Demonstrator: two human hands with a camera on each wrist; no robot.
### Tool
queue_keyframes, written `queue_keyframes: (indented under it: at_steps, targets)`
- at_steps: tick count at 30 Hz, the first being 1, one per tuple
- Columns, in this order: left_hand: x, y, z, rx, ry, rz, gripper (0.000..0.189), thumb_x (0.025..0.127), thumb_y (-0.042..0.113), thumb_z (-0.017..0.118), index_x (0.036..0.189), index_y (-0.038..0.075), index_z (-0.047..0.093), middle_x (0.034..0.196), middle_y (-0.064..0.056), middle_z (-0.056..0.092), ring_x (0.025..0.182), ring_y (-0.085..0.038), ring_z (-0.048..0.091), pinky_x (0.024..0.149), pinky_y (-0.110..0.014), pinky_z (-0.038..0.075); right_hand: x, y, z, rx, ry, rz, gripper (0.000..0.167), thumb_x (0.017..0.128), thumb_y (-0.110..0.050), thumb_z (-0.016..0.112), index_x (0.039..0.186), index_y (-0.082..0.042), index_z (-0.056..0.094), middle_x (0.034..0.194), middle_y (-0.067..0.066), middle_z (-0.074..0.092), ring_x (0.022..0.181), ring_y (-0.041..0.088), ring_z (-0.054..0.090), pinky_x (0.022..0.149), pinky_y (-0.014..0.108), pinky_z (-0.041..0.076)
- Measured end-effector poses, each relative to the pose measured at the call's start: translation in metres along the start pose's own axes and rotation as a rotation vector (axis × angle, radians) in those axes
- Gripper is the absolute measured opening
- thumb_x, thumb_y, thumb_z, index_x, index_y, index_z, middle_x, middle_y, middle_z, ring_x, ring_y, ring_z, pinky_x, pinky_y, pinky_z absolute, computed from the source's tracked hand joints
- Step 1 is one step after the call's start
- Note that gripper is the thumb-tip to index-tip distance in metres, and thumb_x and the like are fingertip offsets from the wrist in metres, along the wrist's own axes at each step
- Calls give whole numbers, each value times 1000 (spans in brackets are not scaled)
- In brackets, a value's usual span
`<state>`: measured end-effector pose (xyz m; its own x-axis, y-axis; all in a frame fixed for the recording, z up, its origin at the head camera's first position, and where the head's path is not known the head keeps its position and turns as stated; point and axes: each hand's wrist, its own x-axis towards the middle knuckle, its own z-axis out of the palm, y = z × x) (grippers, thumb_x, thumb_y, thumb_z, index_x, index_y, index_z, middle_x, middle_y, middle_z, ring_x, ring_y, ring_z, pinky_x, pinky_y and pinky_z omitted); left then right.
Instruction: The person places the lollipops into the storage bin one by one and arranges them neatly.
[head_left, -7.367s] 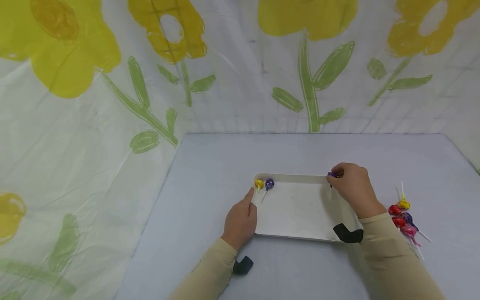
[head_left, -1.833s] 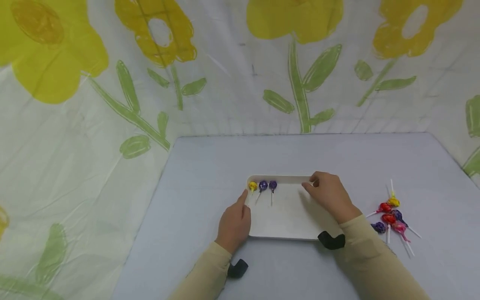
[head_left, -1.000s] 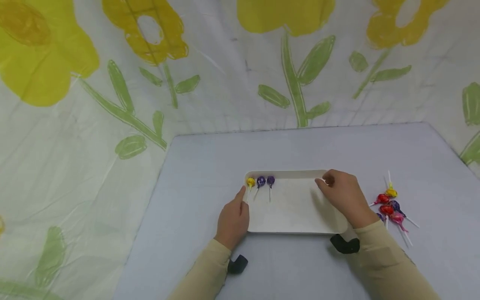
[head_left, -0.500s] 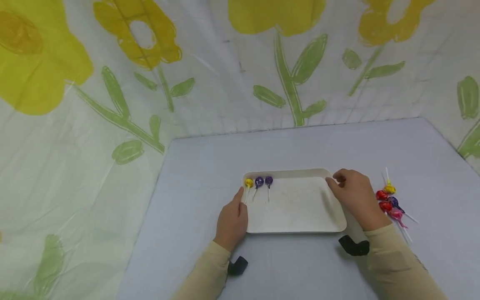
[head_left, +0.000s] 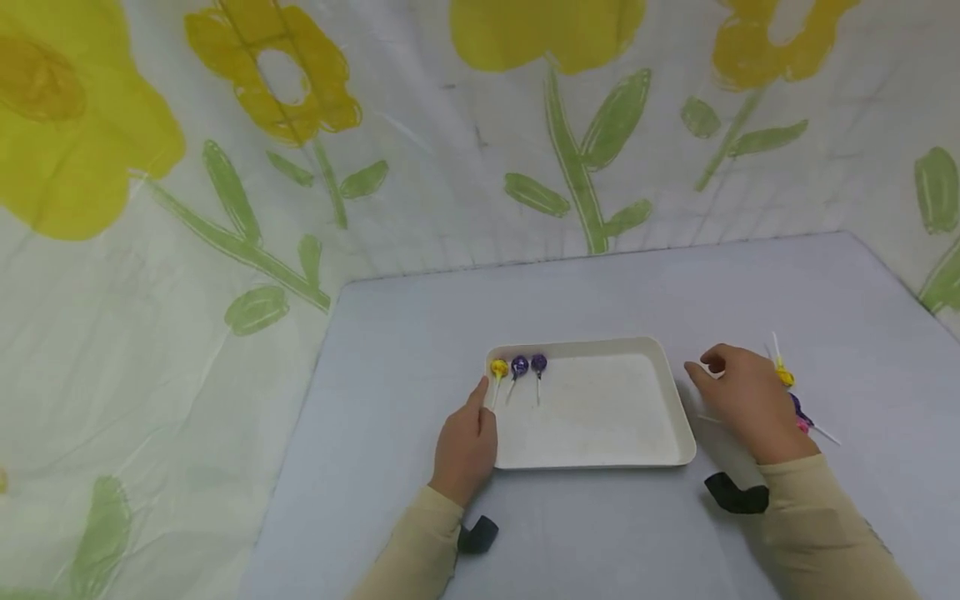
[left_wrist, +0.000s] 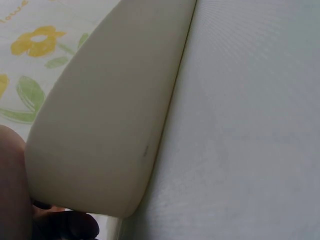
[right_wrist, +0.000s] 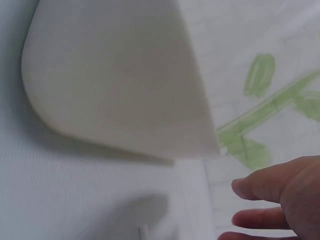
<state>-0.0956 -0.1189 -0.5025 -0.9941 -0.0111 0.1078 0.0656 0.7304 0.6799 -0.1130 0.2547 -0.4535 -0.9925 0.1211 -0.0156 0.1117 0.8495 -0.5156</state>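
Left hand (head_left: 465, 450), coming out of a tan sleeve (head_left: 408, 550), grips the left edge of a shallow white tray (head_left: 600, 421), its index finger lying straight along the rim; the left wrist view shows the tray's corner between the digits. A black piece (head_left: 478, 535) juts out by that wrist. Just past the index fingertip, inside the tray's far left corner, lies a yellow lollipop (head_left: 499, 367), its stick pointing toward the near side. Next to it is a purple lollipop (head_left: 520, 365), stick slanting slightly left, and then a second purple lollipop (head_left: 539, 363), stick almost straight. The tray rests flat on a pale table (head_left: 592, 533). Beyond its right side a white stick (head_left: 708, 419) pokes out from under the right hand (head_left: 752, 406), which hovers beside the tray, apart from it, fingers loosely bent and a gap between thumb and fingertips. Farther right, partly hidden by this hand, a loose cluster lies on the table: another yellow lollipop (head_left: 784, 376), a dark purple one (head_left: 797, 408) and a bit of pink wrapper (head_left: 803, 425).
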Motion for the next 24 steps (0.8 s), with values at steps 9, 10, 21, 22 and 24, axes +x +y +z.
queue_keyframes:
  at_steps: [9, 10, 21, 22, 24]
  targets:
    - [-1, 1, -2, -7, -2, 7, 51, 107, 16, 46, 157, 9, 50, 58, 9, 32, 52, -9, 27, 51, -27, 28, -2, 15, -13, -68, 23, 49, 47, 100, -35, 65, 123, 6, 67, 116, 32, 68, 95, 45, 66, 56, 43, 49]
    - [-1, 1, -2, -11, -1, 6, 51, 107, 16, 46, 157, 9, 50, 58, 9, 32, 52, -9, 27, 51, -27, 28, -2, 16, -14, -73, 24, 55, 47, 99, -34, 66, 123, 7, 67, 115, 32, 67, 94, 45, 65, 55, 42, 48]
    - [0, -3, -3, -2, 4, 37, 51, 106, 15, 46, 156, 8, 50, 62, 6, 35, 55, -10, 31, 56, -28, 35, -7, 33, -16, -150, 31, 123, 47, 94, -26, 67, 122, 12, 62, 114, 45, 54, 91, 58, 58, 50, 47, 46]
    - [1, -3, -3, -1, 2, 38, 51, 106, 15, 46, 157, 8, 50, 61, 6, 34, 55, -10, 31, 56, -28, 34, -7, 34, -16, -151, 32, 127, 47, 93, -25, 67, 122, 12, 62, 114, 45, 53, 92, 59, 58, 51, 48, 46]
    - [1, -3, -3, -4, -4, 34, 52, 106, 16, 46, 157, 9, 49, 61, 6, 34, 55, -10, 30, 55, -29, 34, -6, 34, -16, -154, 39, 128, 47, 92, -24, 68, 122, 13, 62, 113, 45, 53, 93, 60, 57, 51, 49, 46]
